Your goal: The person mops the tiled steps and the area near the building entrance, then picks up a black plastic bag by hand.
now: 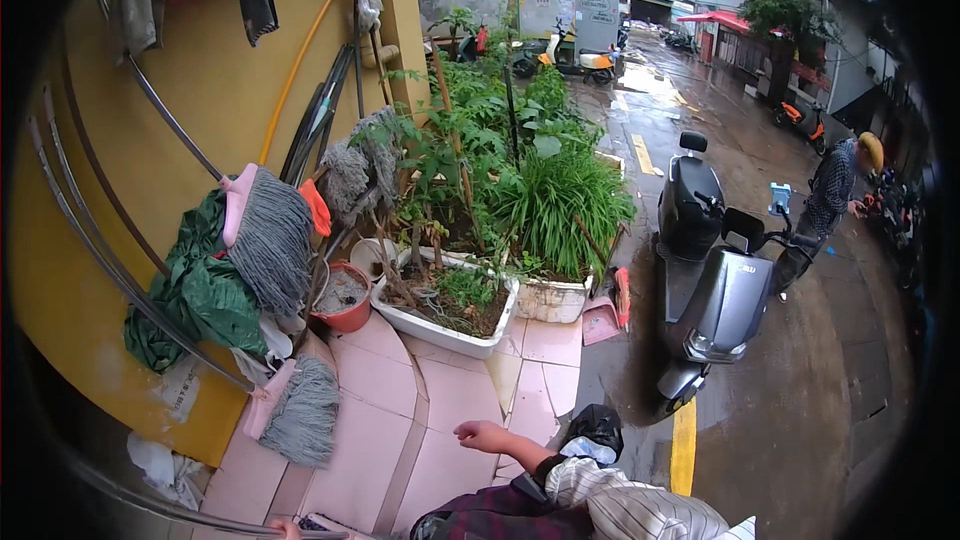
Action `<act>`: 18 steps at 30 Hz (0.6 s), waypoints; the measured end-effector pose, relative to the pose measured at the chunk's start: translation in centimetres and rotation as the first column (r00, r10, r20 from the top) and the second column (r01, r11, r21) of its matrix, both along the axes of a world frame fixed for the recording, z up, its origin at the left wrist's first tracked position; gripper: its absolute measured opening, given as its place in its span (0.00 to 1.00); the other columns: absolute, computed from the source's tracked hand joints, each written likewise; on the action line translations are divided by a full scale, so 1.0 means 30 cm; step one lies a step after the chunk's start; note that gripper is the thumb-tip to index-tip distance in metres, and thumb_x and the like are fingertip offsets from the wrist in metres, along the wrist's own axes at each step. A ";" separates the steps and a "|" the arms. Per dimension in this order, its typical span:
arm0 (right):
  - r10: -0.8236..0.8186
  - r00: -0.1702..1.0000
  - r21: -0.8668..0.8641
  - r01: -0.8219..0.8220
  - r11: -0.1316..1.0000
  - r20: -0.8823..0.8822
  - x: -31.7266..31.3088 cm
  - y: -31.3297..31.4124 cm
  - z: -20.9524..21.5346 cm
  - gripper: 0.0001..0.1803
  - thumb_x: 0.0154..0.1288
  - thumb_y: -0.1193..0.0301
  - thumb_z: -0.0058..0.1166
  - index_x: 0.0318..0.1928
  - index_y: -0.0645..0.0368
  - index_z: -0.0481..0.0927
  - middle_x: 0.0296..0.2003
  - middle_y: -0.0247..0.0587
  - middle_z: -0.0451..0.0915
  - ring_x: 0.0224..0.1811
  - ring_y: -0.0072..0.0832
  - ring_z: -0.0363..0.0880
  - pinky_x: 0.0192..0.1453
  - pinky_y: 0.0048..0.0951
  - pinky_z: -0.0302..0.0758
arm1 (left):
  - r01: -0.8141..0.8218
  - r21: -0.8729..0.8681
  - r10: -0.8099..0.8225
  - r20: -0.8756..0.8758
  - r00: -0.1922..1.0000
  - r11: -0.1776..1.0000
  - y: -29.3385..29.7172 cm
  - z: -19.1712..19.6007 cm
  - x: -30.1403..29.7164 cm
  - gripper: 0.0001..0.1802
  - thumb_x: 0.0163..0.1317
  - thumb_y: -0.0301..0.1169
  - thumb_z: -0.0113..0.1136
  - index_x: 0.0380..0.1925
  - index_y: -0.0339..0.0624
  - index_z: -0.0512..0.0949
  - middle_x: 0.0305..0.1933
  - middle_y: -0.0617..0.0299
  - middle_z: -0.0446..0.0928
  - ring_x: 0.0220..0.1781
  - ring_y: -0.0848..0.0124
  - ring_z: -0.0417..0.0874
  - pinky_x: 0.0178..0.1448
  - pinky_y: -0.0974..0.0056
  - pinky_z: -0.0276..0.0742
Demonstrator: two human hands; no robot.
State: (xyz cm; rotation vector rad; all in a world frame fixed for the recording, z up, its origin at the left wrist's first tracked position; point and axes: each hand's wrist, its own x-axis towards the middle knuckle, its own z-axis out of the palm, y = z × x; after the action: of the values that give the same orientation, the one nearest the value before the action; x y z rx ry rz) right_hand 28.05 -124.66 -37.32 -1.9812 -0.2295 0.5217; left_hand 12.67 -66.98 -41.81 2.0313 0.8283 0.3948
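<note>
My right hand point(482, 436) reaches out over the pink tiled paving point(463, 390), its fingers loosely bent and apart from any object. A striped sleeve point(610, 490) covers that arm. At the lower edge, my left hand point(287, 529) is only partly in view, its fingers closed round a thin metal pole point(190, 513). Left of my right hand, a grey string mop head point(303, 414) with a pink clamp lies on the tiles. Above it, another grey mop point(270, 237) leans beside a crumpled green tarp point(205, 280).
A white planter point(440, 342) with soil and a red bucket point(342, 315) stand ahead, with leafy plants point(480, 140) behind. A pink dustpan point(602, 322) lies near the paving edge. A grey scooter point(715, 305) is parked on the wet road; a person point(832, 190) stands beyond it.
</note>
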 end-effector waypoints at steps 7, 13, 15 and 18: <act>0.205 0.920 0.408 -0.337 0.848 0.333 -0.002 0.139 0.767 0.32 0.58 0.68 0.54 0.62 0.55 0.58 0.54 0.39 0.69 0.53 0.28 0.70 0.55 0.31 0.67 | 0.249 -0.113 -0.236 0.122 0.964 0.962 -0.608 0.392 0.146 0.20 0.49 0.29 0.61 0.37 0.34 0.62 0.29 0.56 0.70 0.31 0.65 0.71 0.37 0.65 0.67; 0.027 0.836 0.646 -0.443 0.621 0.548 -0.140 0.136 1.158 0.53 0.48 0.59 0.62 0.67 0.57 0.41 0.64 0.44 0.54 0.65 0.35 0.56 0.65 0.39 0.54 | 0.451 -0.225 -0.430 0.139 0.892 0.864 -0.753 0.277 0.115 0.08 0.46 0.23 0.60 0.18 0.40 0.68 0.17 0.70 0.66 0.20 0.82 0.65 0.24 0.72 0.61; -0.017 0.827 0.698 -0.463 0.545 0.562 -0.184 0.103 1.161 0.45 0.53 0.65 0.58 0.66 0.58 0.46 0.61 0.47 0.59 0.62 0.38 0.61 0.64 0.39 0.56 | 0.585 -0.293 -0.577 0.126 0.807 0.756 -0.844 0.307 0.077 0.08 0.44 0.23 0.60 0.19 0.40 0.68 0.18 0.68 0.67 0.22 0.79 0.67 0.26 0.72 0.63; 0.149 0.814 0.729 -0.572 0.377 0.561 -0.236 0.067 1.161 0.35 0.56 0.73 0.53 0.63 0.63 0.53 0.44 0.52 0.75 0.45 0.38 0.74 0.53 0.38 0.67 | 0.546 -0.121 -0.519 0.196 0.832 0.829 -0.856 0.173 0.000 0.08 0.41 0.22 0.59 0.20 0.40 0.69 0.18 0.65 0.68 0.23 0.76 0.68 0.28 0.69 0.65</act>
State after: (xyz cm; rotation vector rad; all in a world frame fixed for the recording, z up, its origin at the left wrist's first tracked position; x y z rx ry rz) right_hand 20.98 -122.64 -2.50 -0.9192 -1.0398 0.1534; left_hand 12.68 -92.66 -36.61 1.9381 0.1620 0.1489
